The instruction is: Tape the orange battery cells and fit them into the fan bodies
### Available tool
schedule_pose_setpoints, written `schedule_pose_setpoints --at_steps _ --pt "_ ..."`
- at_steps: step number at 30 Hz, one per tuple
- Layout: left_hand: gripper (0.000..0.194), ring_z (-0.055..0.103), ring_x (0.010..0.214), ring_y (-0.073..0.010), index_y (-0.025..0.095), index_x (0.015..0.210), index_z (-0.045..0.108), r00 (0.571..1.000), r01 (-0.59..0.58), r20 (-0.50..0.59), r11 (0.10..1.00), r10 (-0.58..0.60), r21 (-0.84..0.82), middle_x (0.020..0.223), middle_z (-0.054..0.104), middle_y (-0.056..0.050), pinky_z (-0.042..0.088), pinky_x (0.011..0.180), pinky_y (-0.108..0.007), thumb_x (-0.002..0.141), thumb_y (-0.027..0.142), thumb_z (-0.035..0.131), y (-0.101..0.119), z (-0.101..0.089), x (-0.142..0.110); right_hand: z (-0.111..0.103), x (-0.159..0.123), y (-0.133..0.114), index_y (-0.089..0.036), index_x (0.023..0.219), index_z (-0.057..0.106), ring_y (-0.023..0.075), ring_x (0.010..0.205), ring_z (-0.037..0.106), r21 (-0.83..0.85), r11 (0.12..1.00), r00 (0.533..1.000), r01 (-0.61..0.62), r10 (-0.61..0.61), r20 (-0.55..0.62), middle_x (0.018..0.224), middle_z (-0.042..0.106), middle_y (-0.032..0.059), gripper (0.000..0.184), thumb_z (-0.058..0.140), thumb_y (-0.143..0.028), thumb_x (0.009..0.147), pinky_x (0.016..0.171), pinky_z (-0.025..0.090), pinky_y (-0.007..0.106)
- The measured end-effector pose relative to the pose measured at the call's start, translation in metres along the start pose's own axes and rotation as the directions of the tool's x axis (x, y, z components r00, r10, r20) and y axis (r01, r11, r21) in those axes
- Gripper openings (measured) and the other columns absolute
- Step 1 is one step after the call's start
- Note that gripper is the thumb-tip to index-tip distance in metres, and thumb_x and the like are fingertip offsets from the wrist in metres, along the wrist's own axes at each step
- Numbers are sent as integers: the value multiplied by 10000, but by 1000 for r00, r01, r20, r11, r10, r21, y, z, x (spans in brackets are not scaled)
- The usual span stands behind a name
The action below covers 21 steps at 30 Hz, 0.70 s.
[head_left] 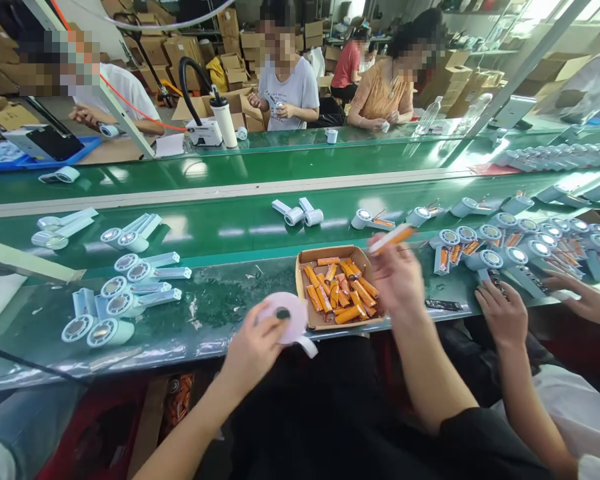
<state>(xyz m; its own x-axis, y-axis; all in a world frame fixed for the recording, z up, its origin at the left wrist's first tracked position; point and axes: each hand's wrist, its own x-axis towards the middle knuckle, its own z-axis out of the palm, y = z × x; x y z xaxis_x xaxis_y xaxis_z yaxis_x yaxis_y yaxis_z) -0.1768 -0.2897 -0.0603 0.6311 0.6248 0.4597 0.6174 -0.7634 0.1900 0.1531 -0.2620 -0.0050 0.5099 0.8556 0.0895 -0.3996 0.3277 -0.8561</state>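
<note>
My left hand is closed round a roll of white tape, its fingers at the core. A loose end of tape hangs from the roll's lower right. Pinched in my right hand is an orange battery with a white strip along it, slightly blurred. Below and left of that hand, a shallow cardboard box holds many orange batteries, some with wires. The tape roll overlaps the box's left side.
Pale blue fan-like housings lie at the left; more, with orange batteries in their handles, crowd the right. A co-worker's hands work beside me at the right. A green conveyor belt runs across, with other people behind it.
</note>
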Motion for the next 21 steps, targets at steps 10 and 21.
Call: schedule_pose_setpoints --at_steps 10,21 --pt "391 642 1301 -302 239 1246 751 784 619 169 730 -598 -289 1259 766 -101 483 1175 -469 945 479 684 -104 38 98 -65 -1 12 -390 1264 685 187 787 793 8 995 995 -95 95 -40 993 824 4 718 1028 -449 635 731 669 315" --pt "411 697 1087 -235 169 1327 643 725 678 378 693 -576 -244 1286 681 -106 627 930 -449 1026 448 673 -131 134 308 -104 -17 0 -386 1328 689 253 843 821 -20 991 987 -130 128 -97 977 832 39 765 1027 -405 642 759 680 362"
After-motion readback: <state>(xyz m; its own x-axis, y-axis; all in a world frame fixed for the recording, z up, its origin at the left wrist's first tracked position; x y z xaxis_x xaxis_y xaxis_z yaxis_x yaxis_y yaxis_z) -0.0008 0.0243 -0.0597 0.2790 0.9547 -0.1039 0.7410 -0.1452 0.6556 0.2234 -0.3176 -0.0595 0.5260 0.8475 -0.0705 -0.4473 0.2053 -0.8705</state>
